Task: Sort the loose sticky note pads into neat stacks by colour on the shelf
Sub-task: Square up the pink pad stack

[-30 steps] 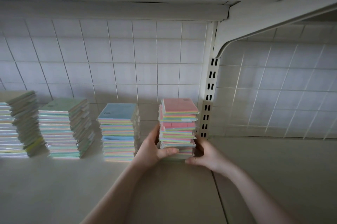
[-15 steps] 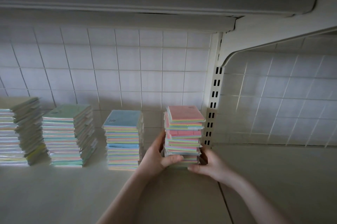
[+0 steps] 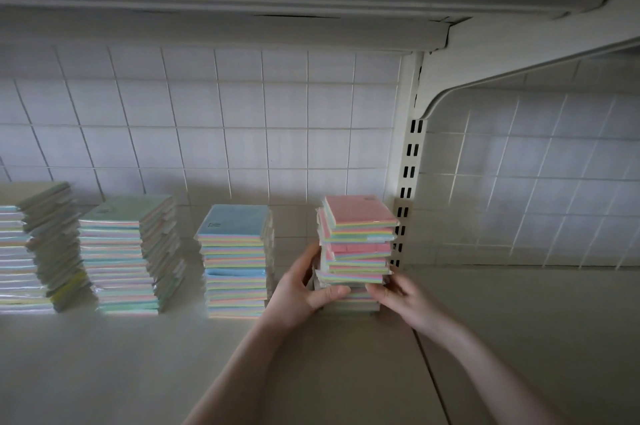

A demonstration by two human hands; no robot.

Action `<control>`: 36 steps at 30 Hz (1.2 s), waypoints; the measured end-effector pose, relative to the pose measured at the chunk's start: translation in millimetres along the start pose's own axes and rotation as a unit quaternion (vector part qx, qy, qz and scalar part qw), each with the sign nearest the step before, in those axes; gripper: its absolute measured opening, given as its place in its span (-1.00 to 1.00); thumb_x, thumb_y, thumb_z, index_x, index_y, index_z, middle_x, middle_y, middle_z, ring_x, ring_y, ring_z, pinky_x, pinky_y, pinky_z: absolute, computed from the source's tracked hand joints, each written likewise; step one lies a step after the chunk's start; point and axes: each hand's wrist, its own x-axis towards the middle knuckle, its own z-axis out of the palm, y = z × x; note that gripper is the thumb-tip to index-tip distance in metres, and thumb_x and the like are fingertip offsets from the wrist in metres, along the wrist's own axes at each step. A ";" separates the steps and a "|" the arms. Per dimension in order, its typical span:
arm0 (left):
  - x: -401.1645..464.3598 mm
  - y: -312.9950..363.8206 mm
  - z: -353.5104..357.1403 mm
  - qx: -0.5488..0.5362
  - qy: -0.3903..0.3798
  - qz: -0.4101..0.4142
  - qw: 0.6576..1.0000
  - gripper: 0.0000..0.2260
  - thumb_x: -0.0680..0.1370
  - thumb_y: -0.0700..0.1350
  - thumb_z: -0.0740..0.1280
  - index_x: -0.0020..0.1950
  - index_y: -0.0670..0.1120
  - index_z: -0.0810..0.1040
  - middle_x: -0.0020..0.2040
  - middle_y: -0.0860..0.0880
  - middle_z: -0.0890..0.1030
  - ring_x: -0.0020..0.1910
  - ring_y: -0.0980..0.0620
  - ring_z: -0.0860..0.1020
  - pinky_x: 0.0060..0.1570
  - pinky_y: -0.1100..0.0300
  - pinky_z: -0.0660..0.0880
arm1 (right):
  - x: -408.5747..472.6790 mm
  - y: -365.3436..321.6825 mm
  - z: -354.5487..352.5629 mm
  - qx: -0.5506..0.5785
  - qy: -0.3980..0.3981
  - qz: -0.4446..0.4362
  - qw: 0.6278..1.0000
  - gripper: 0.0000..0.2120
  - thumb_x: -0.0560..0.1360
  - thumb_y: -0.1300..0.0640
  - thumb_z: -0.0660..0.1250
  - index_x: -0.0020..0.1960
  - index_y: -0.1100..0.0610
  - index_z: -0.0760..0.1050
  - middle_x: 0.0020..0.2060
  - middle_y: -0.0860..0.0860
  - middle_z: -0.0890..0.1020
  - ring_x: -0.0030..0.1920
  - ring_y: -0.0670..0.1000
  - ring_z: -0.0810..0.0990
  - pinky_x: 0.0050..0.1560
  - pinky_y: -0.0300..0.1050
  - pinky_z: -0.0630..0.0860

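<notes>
Several stacks of sticky note pads stand in a row on the pale shelf [image 3: 138, 365]. The pink-topped stack [image 3: 358, 241] is at the right, its upper pads slightly askew. My left hand [image 3: 301, 289] grips its lower left side, thumb across the front. My right hand [image 3: 398, 293] holds its lower right side with curled fingers. A blue-topped stack [image 3: 235, 258] stands just left of my left hand. Further left are a green-topped stack [image 3: 128, 251] and a leaning stack [image 3: 38, 248] at the frame edge.
A slotted upright post [image 3: 408, 189] stands right behind the pink-topped stack. A white wire grid back panel [image 3: 214, 127] closes the rear. An upper shelf and its bracket [image 3: 519, 57] hang overhead. A seam [image 3: 429, 365] splits the shelf surface.
Both hands stay on the lower part of the pink-topped stack. The view has tilted up slightly, so the stacks sit lower in the frame.
</notes>
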 end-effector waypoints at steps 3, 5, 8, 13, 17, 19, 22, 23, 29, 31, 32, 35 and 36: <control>-1.4 4.6 1.5 -0.016 0.000 -0.005 1.000 -0.28 0.29 0.09 0.54 0.37 -0.11 0.38 0.25 0.00 0.57 0.30 0.05 0.47 0.29 0.13 0.38 | -0.6 -1.7 -0.7 0.025 -0.016 0.002 1.000 -0.77 0.51 0.12 0.34 0.15 -0.02 0.45 0.07 -0.20 0.61 0.06 -0.31 0.55 0.02 -0.46 0.41; -2.9 7.3 4.1 -0.050 0.014 -0.021 0.998 -0.20 0.34 0.14 0.48 0.46 -0.14 0.26 0.36 -0.02 0.47 0.38 0.07 0.39 0.37 0.11 0.31 | 0.3 -5.4 -2.0 0.048 -0.011 -0.009 0.999 -0.57 0.39 -0.12 0.45 0.18 0.00 0.47 0.07 -0.20 0.64 0.13 -0.22 0.56 0.06 -0.41 0.43; -4.0 25.5 10.9 -0.122 0.057 -0.073 0.988 -0.43 0.51 0.33 0.15 0.43 0.08 0.25 0.36 0.21 0.37 0.36 0.27 0.28 0.45 0.21 0.10 | 7.1 -14.2 -0.3 0.200 0.046 -0.028 0.978 -0.45 0.32 -0.34 0.35 0.11 0.04 0.59 0.05 -0.06 0.66 0.09 -0.09 0.60 0.12 -0.23 0.50; 11.7 37.0 20.1 -0.293 0.134 -0.172 0.931 -0.05 0.25 0.58 0.12 0.51 0.08 0.22 0.47 0.14 0.30 0.43 0.13 0.28 0.48 0.04 0.12 | 35.1 -28.0 5.7 0.326 0.186 0.037 0.926 -0.42 0.58 -0.24 -0.16 0.01 0.06 0.55 -0.37 -0.01 0.41 -0.37 -0.04 0.37 -0.30 -0.12 0.25; 21.5 47.0 20.9 -0.287 0.165 -0.192 0.924 -0.38 0.50 0.42 -0.02 0.43 0.13 0.34 0.34 0.09 0.48 0.30 0.05 0.47 0.36 0.03 0.35 | 49.5 -37.4 14.6 0.335 0.229 0.112 0.907 -0.36 0.53 -0.35 -0.12 -0.12 0.02 0.60 -0.31 0.04 0.59 -0.34 0.04 0.57 -0.24 -0.13 0.45; 22.3 52.3 23.0 -0.263 0.155 -0.200 0.931 -0.47 0.54 0.37 -0.05 0.23 0.13 0.53 0.13 0.04 0.62 0.13 0.06 0.57 0.22 0.09 0.46 | 51.6 -36.6 17.7 0.306 0.241 0.122 0.913 -0.38 0.54 -0.34 -0.11 -0.16 0.01 0.59 -0.30 0.01 0.65 -0.33 0.00 0.63 -0.23 -0.11 0.52; 19.6 58.9 26.3 -0.222 0.151 -0.206 0.941 -0.54 0.57 0.31 -0.07 0.05 0.14 0.55 -0.07 0.11 0.63 -0.04 0.15 0.57 -0.01 0.25 0.49 | 52.7 -31.7 20.9 0.261 0.258 0.125 0.922 -0.44 0.55 -0.32 -0.06 -0.15 0.02 0.55 -0.38 -0.05 0.63 -0.43 -0.06 0.62 -0.39 -0.20 0.50; 18.3 61.8 26.3 -0.211 0.150 -0.201 0.945 -0.57 0.58 0.30 -0.07 0.05 0.17 0.53 -0.08 0.14 0.61 -0.04 0.18 0.56 -0.05 0.29 0.47 | 52.5 -30.8 21.3 0.256 0.261 0.128 0.922 -0.46 0.55 -0.31 -0.04 -0.16 0.02 0.55 -0.43 -0.07 0.63 -0.47 -0.08 0.61 -0.44 -0.24 0.48; 17.0 65.2 23.2 -0.201 0.160 -0.167 0.952 -0.64 0.62 0.23 -0.09 0.09 0.30 0.50 0.11 0.16 0.59 0.18 0.15 0.50 0.19 0.23 0.38 | 50.9 -32.9 22.3 0.224 0.252 0.104 0.936 -0.44 0.55 -0.28 0.04 -0.40 0.01 0.56 -0.49 -0.10 0.59 -0.48 -0.10 0.56 -0.42 -0.22 0.40; 17.7 67.1 19.2 -0.220 0.178 -0.137 0.949 -0.59 0.63 0.21 -0.12 0.33 0.24 0.40 0.32 0.19 0.46 0.31 0.20 0.37 0.25 0.28 0.27 | 50.3 -37.9 18.1 0.215 0.232 0.087 0.945 -0.42 0.46 -0.42 0.00 -0.32 -0.01 0.51 -0.50 -0.10 0.53 -0.46 -0.09 0.47 -0.49 -0.28 0.30; 20.1 68.4 16.5 -0.231 0.185 -0.124 0.947 -0.55 0.62 0.21 -0.12 0.44 0.17 0.30 0.40 0.19 0.36 0.36 0.21 0.29 0.28 0.28 0.22 | 50.2 -42.7 15.1 0.223 0.223 0.084 0.945 -0.40 0.42 -0.47 -0.04 -0.26 -0.02 0.50 -0.49 -0.09 0.52 -0.47 -0.09 0.45 -0.52 -0.30 0.27; 27.3 74.7 13.4 -0.240 0.168 -0.123 0.948 -0.49 0.61 0.23 -0.13 0.51 0.10 0.20 0.41 0.19 0.31 0.37 0.21 0.26 0.27 0.26 0.22 | 52.8 -53.0 3.4 0.267 0.202 0.097 0.937 -0.43 0.56 -0.30 -0.13 -0.08 0.04 0.52 -0.55 -0.14 0.54 -0.58 -0.18 0.46 -0.60 -0.38 0.28; 28.6 76.8 13.6 -0.234 0.157 -0.126 0.951 -0.47 0.61 0.25 -0.13 0.52 0.09 0.18 0.43 0.17 0.29 0.40 0.19 0.26 0.32 0.24 0.21 | 55.3 -56.5 1.7 0.276 0.203 0.100 0.934 -0.43 0.57 -0.29 -0.13 0.02 0.05 0.53 -0.52 -0.14 0.56 -0.56 -0.19 0.49 -0.59 -0.39 0.31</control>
